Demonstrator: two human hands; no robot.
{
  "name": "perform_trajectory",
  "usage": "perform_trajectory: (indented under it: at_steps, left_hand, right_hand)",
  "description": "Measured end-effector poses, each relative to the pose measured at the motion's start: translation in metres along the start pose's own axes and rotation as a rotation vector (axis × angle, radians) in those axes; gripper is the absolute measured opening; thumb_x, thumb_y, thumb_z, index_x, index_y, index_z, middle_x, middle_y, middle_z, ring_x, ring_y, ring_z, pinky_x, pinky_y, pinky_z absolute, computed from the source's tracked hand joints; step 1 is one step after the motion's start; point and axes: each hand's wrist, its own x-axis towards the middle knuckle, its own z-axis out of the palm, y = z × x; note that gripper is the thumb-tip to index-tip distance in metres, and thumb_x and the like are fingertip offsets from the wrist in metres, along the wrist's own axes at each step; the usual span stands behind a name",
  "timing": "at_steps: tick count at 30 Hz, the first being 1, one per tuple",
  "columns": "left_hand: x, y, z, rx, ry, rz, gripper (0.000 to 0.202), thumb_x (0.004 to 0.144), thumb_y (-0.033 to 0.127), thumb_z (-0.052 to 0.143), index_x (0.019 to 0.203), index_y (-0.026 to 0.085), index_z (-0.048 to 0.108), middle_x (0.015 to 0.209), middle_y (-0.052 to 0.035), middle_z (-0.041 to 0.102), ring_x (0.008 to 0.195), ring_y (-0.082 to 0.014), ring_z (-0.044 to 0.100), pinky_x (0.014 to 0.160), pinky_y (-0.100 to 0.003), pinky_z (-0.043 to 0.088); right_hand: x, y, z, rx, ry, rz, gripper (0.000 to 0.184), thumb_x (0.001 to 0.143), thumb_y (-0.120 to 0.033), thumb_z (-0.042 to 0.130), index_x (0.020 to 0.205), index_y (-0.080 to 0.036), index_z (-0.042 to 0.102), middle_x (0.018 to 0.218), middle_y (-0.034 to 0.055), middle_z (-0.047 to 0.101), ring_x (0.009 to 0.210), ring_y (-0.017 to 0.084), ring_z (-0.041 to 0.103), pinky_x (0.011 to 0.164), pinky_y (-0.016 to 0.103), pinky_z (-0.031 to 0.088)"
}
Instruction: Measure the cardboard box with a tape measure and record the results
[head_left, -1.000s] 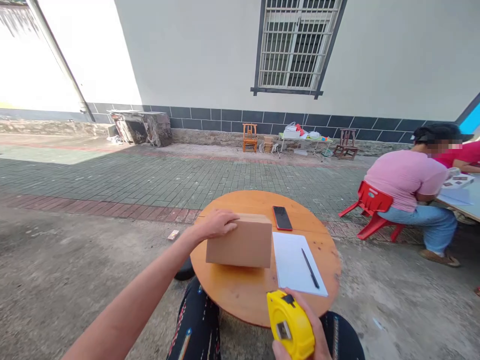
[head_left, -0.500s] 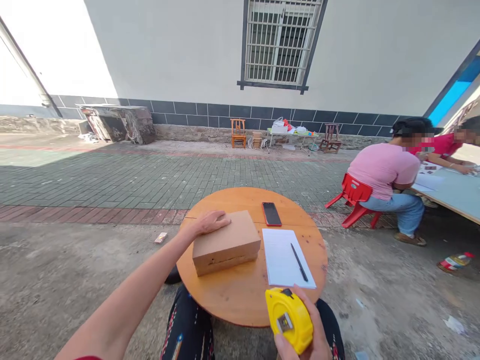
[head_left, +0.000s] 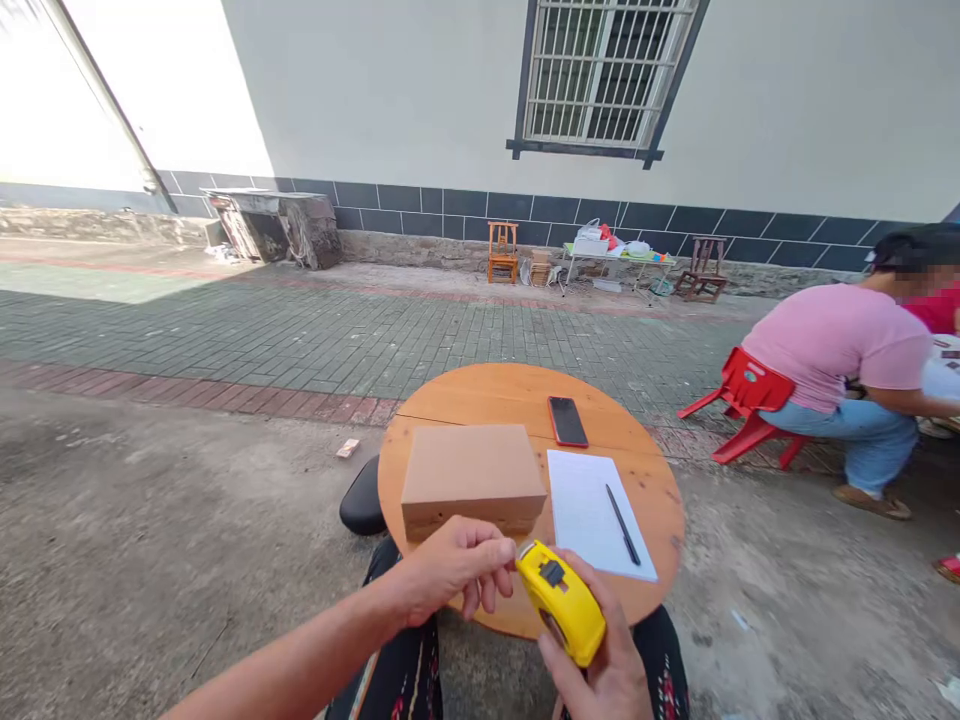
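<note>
My right hand (head_left: pixel 600 640) is wrapped round a yellow tape measure (head_left: pixel 562 600) with a black button on top, held above the table's near edge. At its mouth, my left hand (head_left: pixel 465 568) has thumb and fingers pinched on the end of the tape; the metal tip is mostly hidden by them. Just beyond my hands a closed brown cardboard box (head_left: pixel 474 463) lies on the round wooden table (head_left: pixel 480 385). To the right of the box are white paper sheets (head_left: pixel 585 500) with a black pen (head_left: pixel 622 524) lying across them.
A red-edged phone (head_left: pixel 568 421) lies behind the paper. A black stool seat (head_left: pixel 363 500) shows at the table's left. On the right, a person in a pink shirt (head_left: pixel 840 345) sits on a red chair (head_left: pixel 754 395). By the far wall stand chairs and a cluttered small table (head_left: pixel 619 255).
My left hand has come off the box top and moved down and right to the tape measure. The tape measure has turned and shifted slightly up and left. The view has swung left.
</note>
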Motion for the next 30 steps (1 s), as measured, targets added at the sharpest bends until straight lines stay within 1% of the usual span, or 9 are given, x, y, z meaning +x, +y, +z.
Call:
perform_trajectory:
  at_steps: [3, 6, 9, 12, 14, 17, 20, 25, 30]
  left_hand:
    - [-0.001, -0.007, 0.002, -0.182, 0.000, -0.068, 0.053, 0.063, 0.066, 0.074, 0.072, 0.018, 0.055, 0.059, 0.0018, 0.058, 0.047, -0.0096, 0.052, 0.040, -0.019, 0.035]
    - [-0.002, -0.008, 0.001, -0.232, 0.017, -0.114, 0.048, 0.060, 0.062, 0.076, 0.070, 0.021, 0.053, 0.053, 0.0042, 0.053, 0.042, -0.0100, 0.047, 0.038, -0.021, 0.033]
    - [-0.004, 0.000, -0.006, -0.212, 0.078, -0.109, 0.040, 0.064, 0.056, 0.074, 0.067, 0.022, 0.051, 0.050, 0.0057, 0.049, 0.040, -0.0075, 0.037, 0.041, -0.022, 0.029]
    - [0.000, 0.018, -0.028, -0.095, 0.244, -0.036, 0.034, 0.069, 0.048, 0.067, 0.062, 0.021, 0.047, 0.051, 0.0055, 0.045, 0.044, -0.0065, 0.035, 0.045, -0.021, 0.027]
    - [0.011, 0.032, -0.052, 0.142, 0.445, 0.051, 0.032, 0.069, 0.047, 0.059, 0.057, 0.021, 0.044, 0.051, 0.0041, 0.043, 0.044, -0.0075, 0.035, 0.044, -0.023, 0.025]
    - [0.043, 0.047, -0.088, 0.270, 0.552, 0.062, 0.027, 0.069, 0.041, 0.058, 0.057, 0.020, 0.044, 0.054, 0.0041, 0.042, 0.048, -0.0075, 0.035, 0.047, -0.023, 0.026]
    - [0.079, 0.053, -0.110, 0.425, 0.600, 0.048, 0.028, 0.070, 0.039, 0.059, 0.056, 0.021, 0.044, 0.052, 0.0052, 0.036, 0.049, -0.0077, 0.030, 0.047, -0.024, 0.018]
    - [0.119, 0.050, -0.117, 0.626, 0.612, 0.027, 0.030, 0.069, 0.035, 0.058, 0.050, 0.021, 0.039, 0.050, 0.0063, 0.025, 0.049, -0.0085, 0.022, 0.049, -0.027, 0.013]
    - [0.128, 0.038, -0.115, 0.767, 0.646, 0.068, 0.023, 0.068, 0.031, 0.053, 0.050, 0.020, 0.044, 0.051, 0.0043, 0.033, 0.053, -0.0106, 0.031, 0.050, -0.027, 0.019]
  right_hand:
    - [0.001, 0.004, 0.000, -0.118, -0.121, -0.182, 0.055, 0.088, -0.012, 0.059, 0.141, -0.025, 0.049, 0.135, 0.0090, 0.064, 0.125, 0.027, 0.063, 0.107, 0.040, 0.051]
    - [0.000, 0.009, -0.003, -0.203, -0.149, -0.284, 0.061, 0.085, -0.009, 0.058, 0.143, -0.024, 0.046, 0.135, 0.0101, 0.064, 0.124, 0.027, 0.064, 0.103, 0.036, 0.054]
    - [-0.009, 0.008, -0.003, -0.267, -0.108, -0.301, 0.062, 0.082, -0.010, 0.059, 0.142, -0.021, 0.047, 0.132, 0.0115, 0.065, 0.121, 0.028, 0.065, 0.100, 0.036, 0.056]
    - [-0.020, -0.008, 0.002, -0.312, -0.041, -0.224, 0.062, 0.082, -0.012, 0.059, 0.142, -0.019, 0.046, 0.134, 0.0134, 0.063, 0.122, 0.029, 0.065, 0.099, 0.039, 0.057]
    - [-0.021, -0.023, 0.006, -0.302, -0.045, -0.166, 0.064, 0.082, -0.015, 0.060, 0.144, -0.018, 0.043, 0.138, 0.0155, 0.060, 0.124, 0.030, 0.063, 0.100, 0.043, 0.057]
    - [-0.008, -0.043, 0.016, -0.288, -0.100, -0.185, 0.074, 0.082, -0.020, 0.063, 0.150, -0.016, 0.034, 0.144, 0.0186, 0.054, 0.129, 0.032, 0.059, 0.102, 0.047, 0.056]
    - [0.013, -0.049, 0.032, -0.314, -0.089, -0.173, 0.080, 0.084, -0.022, 0.063, 0.154, -0.014, 0.026, 0.145, 0.0196, 0.054, 0.132, 0.032, 0.057, 0.103, 0.047, 0.055]
    - [0.039, -0.046, 0.057, -0.278, -0.089, -0.090, 0.075, 0.084, -0.029, 0.063, 0.150, -0.012, 0.032, 0.139, 0.0192, 0.058, 0.129, 0.029, 0.059, 0.103, 0.042, 0.055]
    - [0.044, -0.044, 0.065, -0.201, -0.110, -0.013, 0.071, 0.082, -0.030, 0.067, 0.144, -0.013, 0.037, 0.133, 0.0181, 0.061, 0.122, 0.028, 0.063, 0.099, 0.041, 0.057]
